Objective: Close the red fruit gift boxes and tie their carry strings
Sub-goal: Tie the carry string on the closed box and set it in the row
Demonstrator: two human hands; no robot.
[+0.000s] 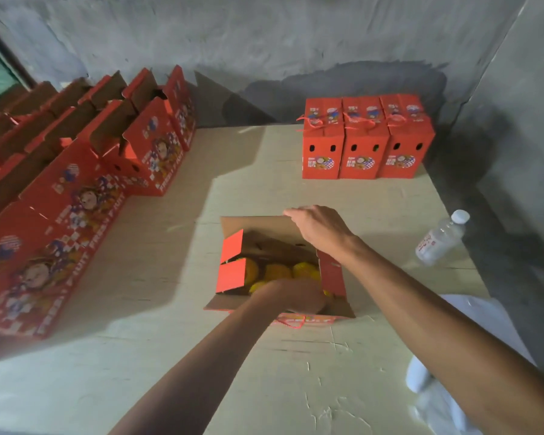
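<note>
**Mia:** Where is the box we are closing?

**Sam:** The open red box [280, 271] sits in the middle of the pale table [170, 356], right in front of the person. You can see yellow fruit [277, 273] inside. Its red string [291, 322] hangs at the near side.

**Mia:** What is the best way to shut it?

**Sam:** I think the fruit should be pushed down flat first, so nothing sticks up. Then the small red side flaps [231, 262] go in, and the big brown far flap [258, 226] comes over the top. Go slow, so the card does not bend.

**Mia:** What are the hands doing?

**Sam:** The right hand [319, 230] reaches over the box and holds the top edge of the far flap, fingers curled on it. The left hand [299, 296] is down inside the box by the fruit. I cannot tell if its fingers are spread or holding a fruit. Both arms stretch out long from the near side.

**Mia:** What else is there?

**Sam:** Three closed boxes [366, 139] with tied strings stand at the back. A row of open boxes [85, 171] waits on the left. A water bottle [442, 238] lies near the right edge.
</note>
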